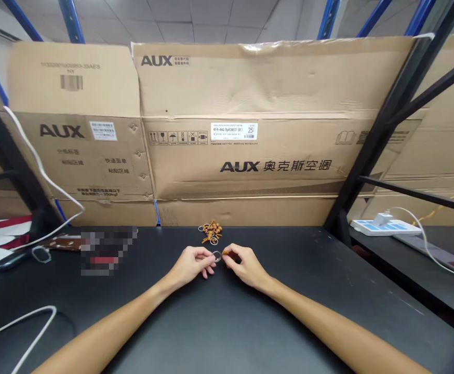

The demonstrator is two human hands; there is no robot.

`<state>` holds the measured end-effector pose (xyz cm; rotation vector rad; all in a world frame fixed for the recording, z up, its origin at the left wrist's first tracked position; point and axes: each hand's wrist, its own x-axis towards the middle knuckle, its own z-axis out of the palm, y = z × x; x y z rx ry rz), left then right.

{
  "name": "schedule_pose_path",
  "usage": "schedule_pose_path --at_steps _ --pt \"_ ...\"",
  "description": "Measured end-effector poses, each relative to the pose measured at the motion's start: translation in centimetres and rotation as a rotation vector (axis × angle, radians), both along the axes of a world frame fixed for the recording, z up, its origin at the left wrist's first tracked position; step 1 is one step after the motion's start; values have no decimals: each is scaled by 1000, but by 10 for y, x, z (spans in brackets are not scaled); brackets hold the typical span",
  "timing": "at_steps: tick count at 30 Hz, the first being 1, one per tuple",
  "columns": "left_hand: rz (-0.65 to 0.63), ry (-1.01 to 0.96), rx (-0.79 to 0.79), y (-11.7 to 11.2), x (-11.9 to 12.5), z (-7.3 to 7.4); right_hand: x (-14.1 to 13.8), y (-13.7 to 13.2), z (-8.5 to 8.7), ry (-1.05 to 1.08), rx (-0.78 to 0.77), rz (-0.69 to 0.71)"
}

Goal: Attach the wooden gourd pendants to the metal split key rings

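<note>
Over the black table, my left hand [198, 261] pinches a silver key ring [216, 256] between thumb and fingertips. My right hand [244, 262] is closed just beside it, its thumb and index finger gripping a small orange-brown piece [225, 253] at the ring's right side. Most of that piece is hidden by the fingers; it looks like the keychains behind. Just beyond both hands lies a small heap of orange-brown keychains [212, 228], with a few silver rings showing among them.
Flattened AUX cardboard [274, 192] walls off the back of the table [164, 332]. Dark glasses [16, 258], a blurred dark item [106, 249] and a white cable [36, 311] lie left. A power strip [385, 227] stands right, behind a black frame post [371, 135].
</note>
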<state>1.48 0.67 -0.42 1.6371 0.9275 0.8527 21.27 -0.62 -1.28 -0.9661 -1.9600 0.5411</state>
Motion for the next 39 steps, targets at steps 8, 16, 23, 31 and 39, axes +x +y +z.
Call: schedule_pose_path --at_steps 8,16,23,31,39 --pt "10 -3 -11 -1 1 1 0 2 -1 84 -126 42" --pt "8 -12 -20 -2 1 0 -3 -2 5 26 -76 32" --pt "-5 9 -8 -2 1 -1 -4 -3 4 -33 -1 -18" --pt "-23 38 35 -1 1 -3 -4 1 -3 -93 104 -57" --pt "-45 74 80 -5 2 2 -7 -1 -12 -270 292 -80"
